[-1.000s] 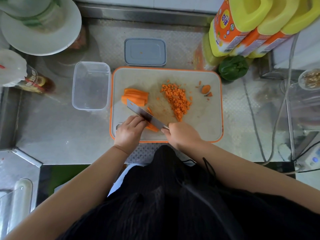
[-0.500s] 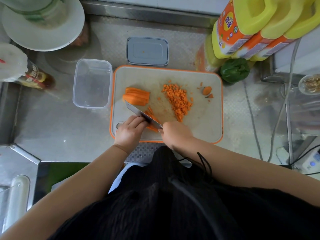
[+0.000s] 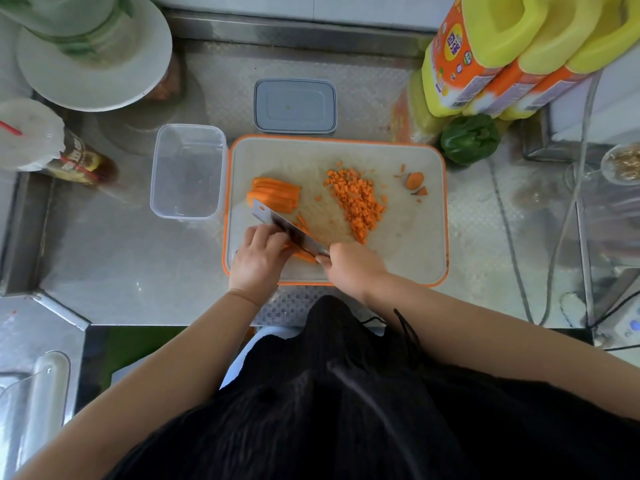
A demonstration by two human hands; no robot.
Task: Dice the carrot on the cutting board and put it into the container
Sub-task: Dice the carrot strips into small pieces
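Since a second ago the knife (image 3: pixel 289 228), gripped by the right hand (image 3: pixel 349 268), shifts left across carrot strips (image 3: pixel 301 249) held by the left hand (image 3: pixel 258 259); dicing continues, container (image 3: pixel 187 171) unfilled.

The orange labels on the yellow jugs (image 3: pixel 485 53) at the far right carried a round yellow badge with characters too small and blurred to make out. The brown bottle (image 3: pixel 81 162) lying at the far left of the tabletop (image 3: pixel 114 271) bore a label with print equally unreadable. No other writing showed.
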